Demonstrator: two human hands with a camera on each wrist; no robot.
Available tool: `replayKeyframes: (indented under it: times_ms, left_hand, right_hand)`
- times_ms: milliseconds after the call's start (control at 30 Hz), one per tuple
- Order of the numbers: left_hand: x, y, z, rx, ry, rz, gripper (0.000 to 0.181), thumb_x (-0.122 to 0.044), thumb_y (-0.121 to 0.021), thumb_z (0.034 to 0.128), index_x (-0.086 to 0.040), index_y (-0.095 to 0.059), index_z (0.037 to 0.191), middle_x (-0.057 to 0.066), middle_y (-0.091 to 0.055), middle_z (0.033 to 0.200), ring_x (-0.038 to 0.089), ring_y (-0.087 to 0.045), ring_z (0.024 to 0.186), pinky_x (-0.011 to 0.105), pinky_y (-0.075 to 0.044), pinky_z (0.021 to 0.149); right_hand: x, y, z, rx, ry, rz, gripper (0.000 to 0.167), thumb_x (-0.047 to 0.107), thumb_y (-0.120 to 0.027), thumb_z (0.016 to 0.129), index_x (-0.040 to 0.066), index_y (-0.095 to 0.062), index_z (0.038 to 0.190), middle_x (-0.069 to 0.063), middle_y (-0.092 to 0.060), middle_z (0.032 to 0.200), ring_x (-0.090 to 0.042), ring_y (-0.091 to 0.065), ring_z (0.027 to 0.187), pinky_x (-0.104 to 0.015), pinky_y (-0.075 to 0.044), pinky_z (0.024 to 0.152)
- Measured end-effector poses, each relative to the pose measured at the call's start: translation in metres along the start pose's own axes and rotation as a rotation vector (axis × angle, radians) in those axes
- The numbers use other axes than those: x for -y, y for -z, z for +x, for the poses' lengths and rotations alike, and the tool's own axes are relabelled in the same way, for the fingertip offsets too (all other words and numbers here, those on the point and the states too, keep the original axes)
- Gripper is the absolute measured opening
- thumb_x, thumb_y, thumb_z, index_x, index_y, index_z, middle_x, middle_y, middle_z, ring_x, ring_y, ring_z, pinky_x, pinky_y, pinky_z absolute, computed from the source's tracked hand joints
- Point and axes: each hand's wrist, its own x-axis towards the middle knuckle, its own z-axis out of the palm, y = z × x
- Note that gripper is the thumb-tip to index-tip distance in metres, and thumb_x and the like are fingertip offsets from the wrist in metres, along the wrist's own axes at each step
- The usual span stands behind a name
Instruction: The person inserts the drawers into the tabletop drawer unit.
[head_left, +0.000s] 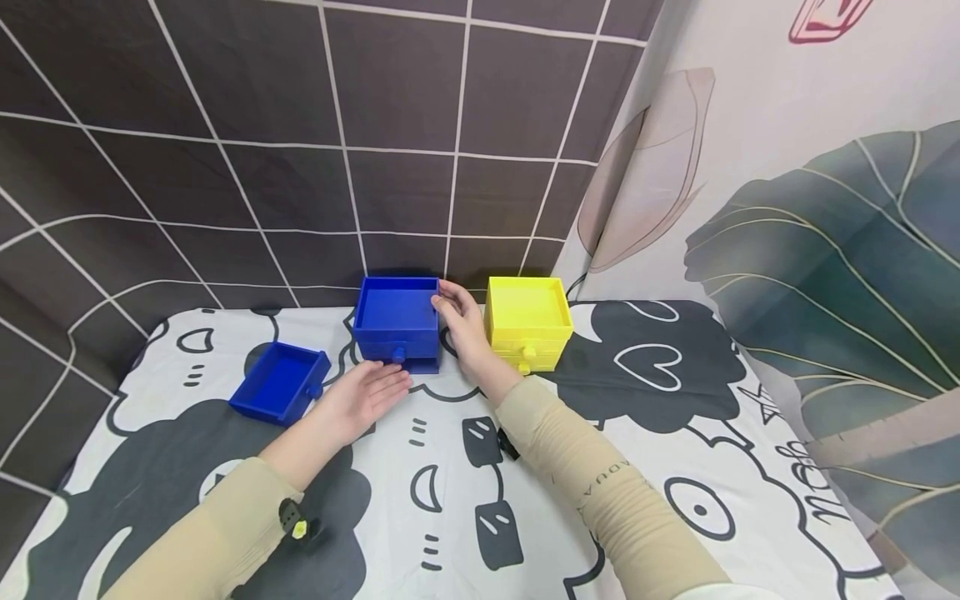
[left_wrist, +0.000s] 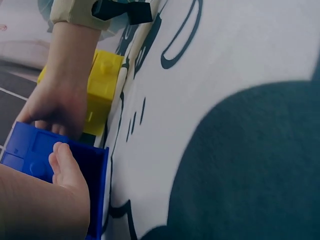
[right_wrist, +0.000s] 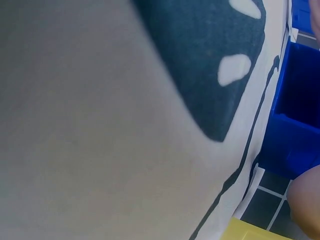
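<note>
A small blue drawer box point(head_left: 396, 308) with an open tray top stands at the back of the table. One drawer with a round knob point(head_left: 400, 356) sits in it; the slot below gapes, as the left wrist view also shows. My right hand point(head_left: 467, 329) holds the box by its right side, thumb at the top rim. My left hand point(head_left: 367, 396) is just in front of the box, fingers straight, tips by the knob; contact is unclear. A loose blue drawer point(head_left: 279, 382) lies to the left, its knob towards my left hand.
A yellow drawer box point(head_left: 528, 321) with knobs stands right of the blue one, close to my right hand. A dark tiled-pattern cloth point(head_left: 397, 100) hangs directly behind both boxes. The table wears a black-and-white cartoon cloth point(head_left: 405, 533).
</note>
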Motion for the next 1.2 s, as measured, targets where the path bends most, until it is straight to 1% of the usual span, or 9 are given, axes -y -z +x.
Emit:
replayKeyframes:
  times_ms: [100, 200, 267, 333, 433, 500, 600, 933, 1200]
  left_hand:
    - [0.002, 0.006, -0.002, -0.001, 0.006, 0.008, 0.058, -0.022, -0.031, 0.1158, 0.006, -0.018, 0.165, 0.023, -0.032, 0.169, 0.008, -0.071, 0.099, 0.033, -0.035, 0.126]
    - [0.005, 0.013, -0.004, 0.000, 0.007, -0.008, 0.056, -0.020, -0.032, 0.1155, 0.006, -0.020, 0.164, 0.021, -0.057, 0.149, 0.008, -0.073, 0.097, 0.034, -0.036, 0.126]
    - [0.008, 0.018, -0.005, -0.004, 0.009, -0.015, 0.057, -0.020, -0.030, 0.1156, 0.005, -0.018, 0.165, 0.023, -0.055, 0.151, 0.019, -0.071, 0.120, 0.034, -0.034, 0.127]
    - [0.010, 0.022, -0.006, -0.015, 0.016, -0.021, 0.057, -0.021, -0.030, 0.1157, 0.005, -0.017, 0.165, 0.020, -0.060, 0.144, 0.020, -0.070, 0.124, 0.033, -0.034, 0.127]
    - [0.014, 0.028, -0.007, -0.016, 0.024, -0.032, 0.060, -0.022, -0.029, 0.1158, 0.004, -0.011, 0.167, 0.020, -0.059, 0.145, 0.020, -0.070, 0.124, 0.034, -0.033, 0.128]
    - [0.015, 0.033, -0.008, -0.011, 0.027, -0.044, 0.060, -0.022, -0.031, 0.1158, 0.004, -0.013, 0.166, 0.006, -0.070, 0.121, 0.009, -0.074, 0.100, 0.034, -0.035, 0.126]
    - [0.016, 0.038, -0.010, 0.007, 0.027, -0.076, 0.060, -0.022, -0.032, 0.1160, 0.004, -0.013, 0.167, 0.000, -0.074, 0.106, 0.010, -0.075, 0.098, 0.035, -0.036, 0.126]
    - [0.017, 0.045, -0.021, 0.021, 0.033, -0.173, 0.063, -0.021, -0.030, 0.1166, -0.002, -0.001, 0.170, 0.001, -0.076, 0.106, 0.013, -0.077, 0.101, 0.033, -0.032, 0.128]
    - [0.018, 0.048, -0.028, -0.034, 0.022, -0.209, 0.063, -0.022, -0.029, 0.1170, -0.007, -0.001, 0.171, 0.000, -0.078, 0.102, 0.011, -0.076, 0.101, 0.029, -0.032, 0.129]
  right_hand:
    - [0.001, 0.000, -0.001, -0.003, -0.010, 0.004, 0.043, 0.007, -0.057, 0.106, -0.007, -0.053, 0.147, -0.027, -0.056, 0.150, -0.038, -0.054, 0.142, -0.045, -0.044, 0.126]
    - [0.001, 0.000, -0.001, -0.007, -0.017, 0.005, 0.042, 0.007, -0.057, 0.107, -0.006, -0.054, 0.146, -0.026, -0.057, 0.150, -0.038, -0.055, 0.142, -0.044, -0.044, 0.126]
    - [0.001, 0.000, -0.001, -0.006, -0.021, 0.007, 0.042, 0.007, -0.057, 0.107, -0.006, -0.054, 0.146, -0.026, -0.057, 0.150, -0.038, -0.055, 0.142, -0.045, -0.044, 0.127]
    - [0.001, 0.000, -0.001, -0.003, -0.024, 0.008, 0.042, 0.008, -0.057, 0.107, -0.006, -0.054, 0.147, -0.026, -0.056, 0.150, -0.038, -0.055, 0.142, -0.045, -0.043, 0.127]
    - [0.001, 0.000, -0.001, 0.002, -0.031, 0.010, 0.042, 0.009, -0.057, 0.108, -0.005, -0.053, 0.147, -0.025, -0.056, 0.151, -0.037, -0.054, 0.143, -0.045, -0.043, 0.127]
    - [0.001, 0.000, -0.001, 0.001, -0.033, 0.004, 0.042, 0.010, -0.057, 0.108, -0.004, -0.053, 0.147, -0.024, -0.056, 0.151, -0.037, -0.054, 0.143, -0.045, -0.043, 0.127]
    - [0.001, 0.000, -0.002, -0.001, -0.032, -0.006, 0.042, 0.011, -0.057, 0.108, -0.004, -0.054, 0.148, -0.024, -0.057, 0.150, -0.036, -0.054, 0.142, -0.045, -0.043, 0.127]
    - [0.001, -0.001, 0.001, -0.002, -0.030, 0.008, 0.042, 0.008, -0.057, 0.108, -0.005, -0.054, 0.147, -0.025, -0.057, 0.149, -0.037, -0.055, 0.141, -0.045, -0.044, 0.126]
    - [0.000, 0.000, 0.000, -0.005, -0.035, 0.000, 0.042, 0.009, -0.057, 0.108, -0.004, -0.054, 0.147, -0.024, -0.057, 0.149, -0.037, -0.055, 0.141, -0.045, -0.044, 0.126]
